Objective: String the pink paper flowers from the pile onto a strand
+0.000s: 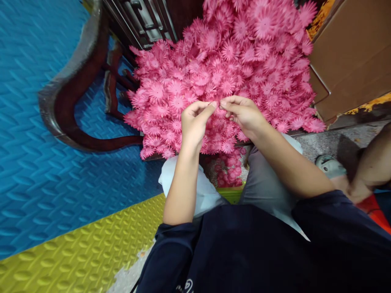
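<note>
Right under our fingers (210, 108) lie the pink flowers (216, 77), heaped on the bench (61, 118) and reaching farthest ahead of the fingers, off to their right. Our left hand (195, 118) has thumb and forefinger pressed together at the tips; our right hand (244, 114) pinches in much the same way just beside it, with a narrow gap between the two. Whether either grips anything (something thin would be easily lost against all that pink) we cannot tell.

For reach, we judge that direction matters most: the flowers sit below and beyond both sets of fingers, and neither hand looks clearly nearer, since blooms spread beneath each. Being round and facing many ways, they show us no one long axis. Back from the fingers and lower, a smaller pile (232, 167) shows between our knees (174, 171). Well to the right of the fingers stands a carton (351, 57).
</note>
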A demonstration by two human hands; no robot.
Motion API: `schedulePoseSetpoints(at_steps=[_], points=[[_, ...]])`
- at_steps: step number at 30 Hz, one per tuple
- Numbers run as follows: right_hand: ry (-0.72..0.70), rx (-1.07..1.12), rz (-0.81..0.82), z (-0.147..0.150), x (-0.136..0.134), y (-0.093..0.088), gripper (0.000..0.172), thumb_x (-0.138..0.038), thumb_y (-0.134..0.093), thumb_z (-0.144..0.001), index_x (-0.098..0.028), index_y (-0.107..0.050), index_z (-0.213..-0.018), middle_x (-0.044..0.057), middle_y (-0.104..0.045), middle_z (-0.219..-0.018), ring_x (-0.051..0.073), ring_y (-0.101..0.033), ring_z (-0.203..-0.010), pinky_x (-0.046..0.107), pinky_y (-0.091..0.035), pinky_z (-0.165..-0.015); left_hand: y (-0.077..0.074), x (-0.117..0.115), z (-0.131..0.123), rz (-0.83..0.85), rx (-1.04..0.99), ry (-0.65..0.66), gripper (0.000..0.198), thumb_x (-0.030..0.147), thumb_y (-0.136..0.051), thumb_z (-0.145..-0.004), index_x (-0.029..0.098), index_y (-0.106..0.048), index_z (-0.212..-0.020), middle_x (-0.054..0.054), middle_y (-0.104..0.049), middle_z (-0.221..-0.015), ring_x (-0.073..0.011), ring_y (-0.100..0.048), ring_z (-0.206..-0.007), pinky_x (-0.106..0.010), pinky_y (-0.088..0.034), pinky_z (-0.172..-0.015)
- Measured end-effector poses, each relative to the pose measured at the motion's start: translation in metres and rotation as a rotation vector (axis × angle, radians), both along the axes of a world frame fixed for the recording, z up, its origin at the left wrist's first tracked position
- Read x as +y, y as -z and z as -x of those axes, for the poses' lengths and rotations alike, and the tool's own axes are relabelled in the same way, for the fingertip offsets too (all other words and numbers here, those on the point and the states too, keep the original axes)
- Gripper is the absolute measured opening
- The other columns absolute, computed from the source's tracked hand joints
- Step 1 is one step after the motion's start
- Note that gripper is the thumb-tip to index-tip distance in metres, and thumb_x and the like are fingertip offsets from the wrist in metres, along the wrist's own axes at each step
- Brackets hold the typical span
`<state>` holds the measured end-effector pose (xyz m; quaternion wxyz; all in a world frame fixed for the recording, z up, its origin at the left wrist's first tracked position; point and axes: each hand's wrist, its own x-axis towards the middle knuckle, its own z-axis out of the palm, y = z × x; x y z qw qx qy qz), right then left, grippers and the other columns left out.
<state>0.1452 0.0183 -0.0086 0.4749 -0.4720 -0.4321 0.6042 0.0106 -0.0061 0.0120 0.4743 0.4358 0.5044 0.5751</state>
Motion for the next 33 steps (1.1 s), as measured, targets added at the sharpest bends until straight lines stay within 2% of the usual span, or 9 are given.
schedulePoseSetpoints(at_steps=[3, 9, 12, 15, 18, 22, 28, 30, 33], points=[[0.036, 0.021, -0.009, 0.001, -0.002, -0.002, 0.016, -0.027, -0.076, -0.068, -0.018, -0.065, -0.076, -0.001, -0.067, -0.076, 0.008, -0.057, -0.066, 0.024, -0.047, -0.064, 0.0, 0.001, 0.002, 0.007, -0.054, 0.017, 0.028, 0.019, -0.075, -0.074, 0.018, -0.058, -0.052, 0.004, -0.054, -0.057, -0.0089, -0.051, -0.06, -0.025, -0.044, -0.07], [0.076, 0.014, 0.005, 0.004, -0.006, -0.008, 0.011, -0.024, -0.072, -0.07, -0.018, -0.064, -0.076, -0.001, -0.069, -0.078, 0.009, -0.061, -0.075, 0.023, -0.048, -0.065, 0.011, 0.004, 0.005, -0.027, -0.106, 0.021, 0.037, 0.038, -0.071, -0.078, 0.019, -0.051, -0.053, 0.003, -0.041, -0.054, -0.0094, -0.041, -0.054, -0.027, -0.038, -0.06], [0.126, 0.018, 0.031, 0.005, -0.005, -0.01, 0.005, -0.018, -0.068, -0.073, -0.018, -0.063, -0.074, -0.001, -0.067, -0.076, 0.008, -0.059, -0.07, 0.021, -0.047, -0.063, 0.013, 0.007, 0.008, -0.024, -0.126, -0.038, 0.038, 0.041, -0.07, -0.078, 0.019, -0.049, -0.055, 0.003, -0.04, -0.056, -0.0096, -0.041, -0.054, -0.026, -0.036, -0.058], [0.16, -0.01, 0.07, 0.002, -0.001, -0.01, 0.003, -0.016, -0.063, -0.078, -0.017, -0.061, -0.075, -0.002, -0.065, -0.075, 0.004, -0.052, -0.059, 0.019, -0.043, -0.058, 0.012, 0.01, 0.017, -0.028, -0.111, -0.11, 0.038, 0.045, -0.068, -0.079, 0.019, -0.049, -0.059, 0.002, -0.044, -0.061, -0.0105, -0.046, -0.059, -0.026, -0.036, -0.058], [0.167, -0.027, 0.135, -0.005, 0.002, -0.011, 0.004, -0.02, -0.06, -0.082, -0.017, -0.062, -0.084, -0.001, -0.065, -0.083, 0.002, -0.047, -0.054, 0.018, -0.039, -0.052, 0.01, 0.011, 0.027, -0.042, -0.108, -0.207, 0.041, 0.052, -0.066, -0.078, 0.02, -0.049, -0.06, 0.002, -0.044, -0.062, -0.0102, -0.048, -0.059, -0.025, -0.037, -0.057], [0.161, -0.013, 0.191, -0.009, 0.0, -0.015, 0.012, -0.023, -0.059, -0.083, -0.019, -0.061, -0.094, 0.002, -0.067, -0.098, 0.004, -0.056, -0.063, 0.018, -0.044, -0.055, 0.007, 0.007, 0.031, -0.047, -0.186, -0.269, 0.04, 0.05, -0.071, -0.074, 0.019, -0.05, -0.059, 0.003, -0.042, -0.061, -0.0065, -0.04, -0.051, -0.023, -0.034, -0.05], [0.131, -0.027, 0.183, -0.002, 0.0, -0.011, 0.03, -0.03, -0.065, -0.08, -0.022, -0.059, -0.108, 0.004, -0.067, -0.107, 0.013, -0.066, -0.089, 0.025, -0.054, -0.071, 0.005, 0.002, 0.023, -0.034, -0.149, -0.225, 0.028, 0.04, -0.074, -0.075, 0.02, -0.058, -0.062, 0.003, -0.049, -0.06, -0.0086, -0.047, -0.055, -0.023, -0.039, -0.054], [0.116, -0.045, 0.17, -0.001, 0.0, -0.007, 0.035, -0.035, -0.066, -0.079, -0.022, -0.058, -0.111, 0.004, -0.067, -0.106, 0.013, -0.066, -0.09, 0.026, -0.054, -0.072, 0.006, 0.002, 0.022, -0.045, -0.151, -0.211, 0.028, 0.036, -0.074, -0.075, 0.02, -0.058, -0.061, 0.003, -0.048, -0.059, -0.0083, -0.047, -0.055, -0.022, -0.039, -0.053], [0.086, -0.038, 0.169, -0.001, 0.001, -0.005, 0.032, -0.038, -0.064, -0.081, -0.022, -0.06, -0.108, 0.004, -0.067, -0.106, 0.012, -0.066, -0.087, 0.025, -0.052, -0.069, 0.008, 0.003, 0.021, -0.049, -0.139, -0.189, 0.027, 0.035, -0.076, -0.073, 0.019, -0.058, -0.06, 0.003, -0.05, -0.058, -0.0086, -0.049, -0.057, -0.022, -0.041, -0.056]])
